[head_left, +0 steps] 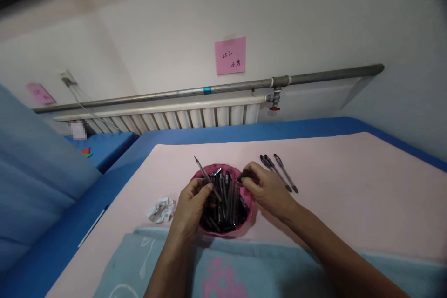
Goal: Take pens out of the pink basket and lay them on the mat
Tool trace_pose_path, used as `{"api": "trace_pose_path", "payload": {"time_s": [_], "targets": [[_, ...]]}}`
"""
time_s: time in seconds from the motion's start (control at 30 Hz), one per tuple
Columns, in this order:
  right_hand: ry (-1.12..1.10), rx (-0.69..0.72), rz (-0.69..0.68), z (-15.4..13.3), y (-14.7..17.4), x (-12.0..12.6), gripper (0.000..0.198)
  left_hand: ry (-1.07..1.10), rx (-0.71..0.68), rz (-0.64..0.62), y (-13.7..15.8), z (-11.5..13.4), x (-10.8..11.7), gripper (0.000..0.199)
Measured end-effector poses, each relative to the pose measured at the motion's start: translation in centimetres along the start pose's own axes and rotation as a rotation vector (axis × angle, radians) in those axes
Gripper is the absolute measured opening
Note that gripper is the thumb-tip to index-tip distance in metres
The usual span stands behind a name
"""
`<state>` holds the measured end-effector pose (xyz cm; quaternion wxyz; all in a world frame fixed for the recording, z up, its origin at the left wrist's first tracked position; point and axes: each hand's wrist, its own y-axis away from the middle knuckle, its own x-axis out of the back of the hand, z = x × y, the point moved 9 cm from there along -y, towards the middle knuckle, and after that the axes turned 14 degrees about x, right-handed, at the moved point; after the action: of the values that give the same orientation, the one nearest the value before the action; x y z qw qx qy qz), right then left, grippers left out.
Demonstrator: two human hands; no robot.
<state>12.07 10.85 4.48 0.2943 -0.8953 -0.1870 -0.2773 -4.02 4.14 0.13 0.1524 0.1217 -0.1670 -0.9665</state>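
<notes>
My left hand (192, 198) pinches a slim, clear-barrelled pen (203, 170) without a cap, its pointed tip slanting up and to the left. Under that hand stands a round pink basket (250, 216) filled with black pen caps and clear pen barrels (228, 200). Over the basket's right rim, my right hand (263, 185) has its fingertips closed on a small black piece (240, 177) that looks like a pen cap; the fingers cover most of it. Three capped black pens (285, 173) lie side by side on the pink sheet, just beyond my right hand.
A crumpled white paper (161, 210) lies left of the basket on the pink sheet (349, 205). A light-blue patterned cloth (157, 260) covers the near edge. Behind the blue surface are a radiator (181, 118) and a pipe with a red valve (274, 109). A blue curtain (31, 172) hangs left.
</notes>
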Motion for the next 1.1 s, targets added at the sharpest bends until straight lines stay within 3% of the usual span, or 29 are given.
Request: {"api": "trace_pose_path", "payload": {"time_s": [0.17,0.33,0.6,0.83,1.1], "targets": [[-0.169,0.029,-0.095,-1.8,0.6,-1.7,0.01,0.25,0.052,0.012,-0.2,-0.1,0.7,0.023],[-0.184,0.081,-0.227,-2.9,1.2,-3.7,0.024,0.327,0.069,-0.008,-0.1,-0.1,0.4,0.023],[-0.121,0.093,-0.299,-3.3,1.7,-4.5,0.028,0.22,0.026,-0.03,-0.3,-0.7,-0.3,0.028],[-0.114,0.067,-0.345,-3.5,1.8,-4.6,0.018,0.147,0.057,-0.093,-0.1,-1.0,-1.4,0.026],[-0.108,0.088,-0.329,-3.6,1.8,-4.3,0.016,0.079,0.023,-0.138,0.2,-0.8,-1.8,0.025]]}}
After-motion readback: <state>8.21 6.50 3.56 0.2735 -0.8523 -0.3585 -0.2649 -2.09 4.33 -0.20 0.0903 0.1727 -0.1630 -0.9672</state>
